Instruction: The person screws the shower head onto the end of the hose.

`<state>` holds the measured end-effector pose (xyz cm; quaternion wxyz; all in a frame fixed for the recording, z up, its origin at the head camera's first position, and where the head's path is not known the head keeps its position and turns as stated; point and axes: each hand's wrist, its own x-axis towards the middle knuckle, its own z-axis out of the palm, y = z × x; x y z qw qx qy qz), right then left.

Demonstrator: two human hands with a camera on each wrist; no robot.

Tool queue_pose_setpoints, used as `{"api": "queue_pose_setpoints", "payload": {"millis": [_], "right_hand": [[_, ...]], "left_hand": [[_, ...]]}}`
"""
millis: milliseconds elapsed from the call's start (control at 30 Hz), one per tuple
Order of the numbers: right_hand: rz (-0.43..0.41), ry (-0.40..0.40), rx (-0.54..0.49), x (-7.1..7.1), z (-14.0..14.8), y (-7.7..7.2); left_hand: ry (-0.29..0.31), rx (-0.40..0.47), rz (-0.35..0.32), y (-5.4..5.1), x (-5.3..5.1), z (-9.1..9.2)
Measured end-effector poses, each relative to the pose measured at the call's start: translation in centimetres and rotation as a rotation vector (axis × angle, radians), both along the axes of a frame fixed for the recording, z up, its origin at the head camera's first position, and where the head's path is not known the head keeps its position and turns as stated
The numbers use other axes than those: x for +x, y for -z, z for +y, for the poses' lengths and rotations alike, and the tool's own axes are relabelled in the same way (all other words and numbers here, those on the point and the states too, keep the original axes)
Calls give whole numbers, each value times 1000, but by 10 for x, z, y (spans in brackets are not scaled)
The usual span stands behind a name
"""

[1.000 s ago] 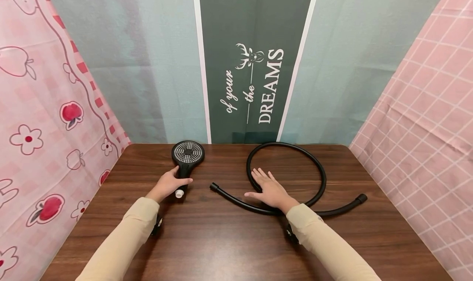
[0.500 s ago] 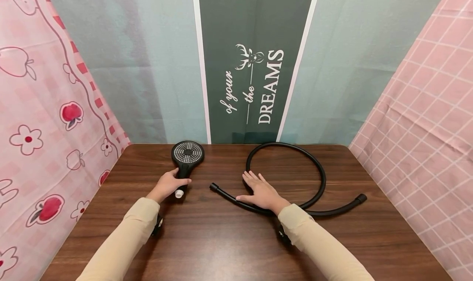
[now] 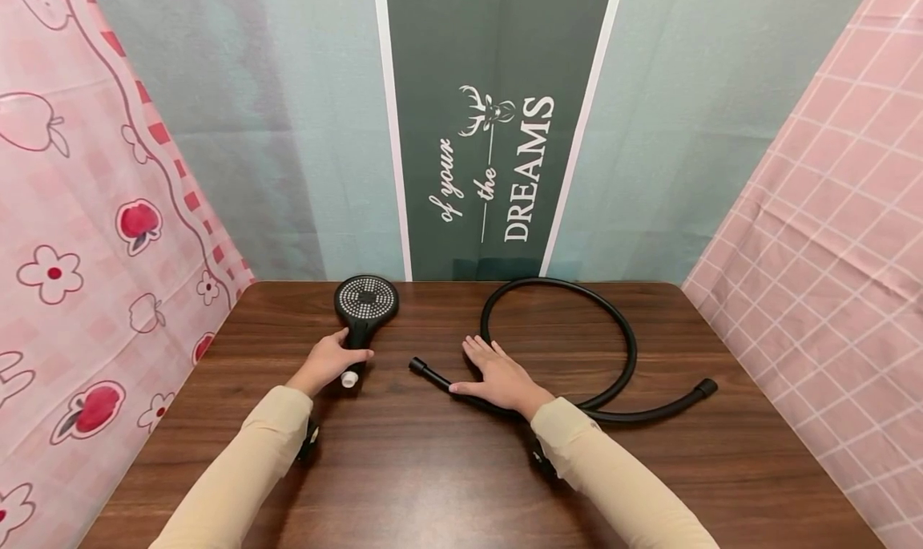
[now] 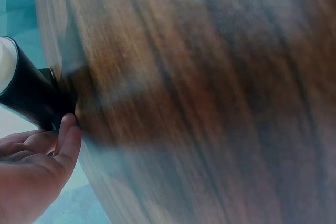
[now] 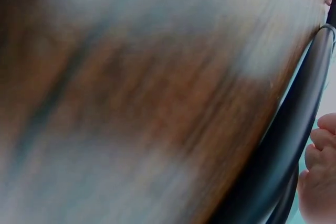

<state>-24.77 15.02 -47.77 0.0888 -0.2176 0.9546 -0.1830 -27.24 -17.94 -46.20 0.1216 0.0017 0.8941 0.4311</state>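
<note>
A black hand shower head (image 3: 366, 300) lies face up at the left of the table, its white threaded end pointing toward me. My left hand (image 3: 326, 363) holds its handle between thumb and fingers. In the left wrist view the fingers (image 4: 67, 139) meet the dark handle (image 4: 39, 98). On the right lies a looped black shower hose (image 3: 631, 345), one end to the left, the other to the right. Over its near-left part my right hand (image 3: 499, 379) is spread palm down, fingers straight. The right wrist view has the hose (image 5: 286, 135) beside that hand; whether they touch I cannot tell.
The brown wood-grain table (image 3: 425, 477) carries both things. A grey-green cloth (image 3: 324, 132) hangs along its far edge. Pink cloths flank it, a patterned one (image 3: 101, 292) on the left and a checked one (image 3: 829, 252) on the right.
My right hand has slid left along the hose, toward its left end. The left hand and the shower head have stayed in place.
</note>
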Motion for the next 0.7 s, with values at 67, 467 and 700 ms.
{"api": "queue_pose_setpoints", "payload": {"millis": [67,467,700], "right_hand": [[1,-1,8,0,-1,0],[-10,-24,20,2,-14,-1],[-22,-42,24,3,-26,2]], "left_hand": [[-1,9,0,-2,1,0],[-18,49,-17,-1,2,2],[-25,37,-14,-2,2,6]]}}
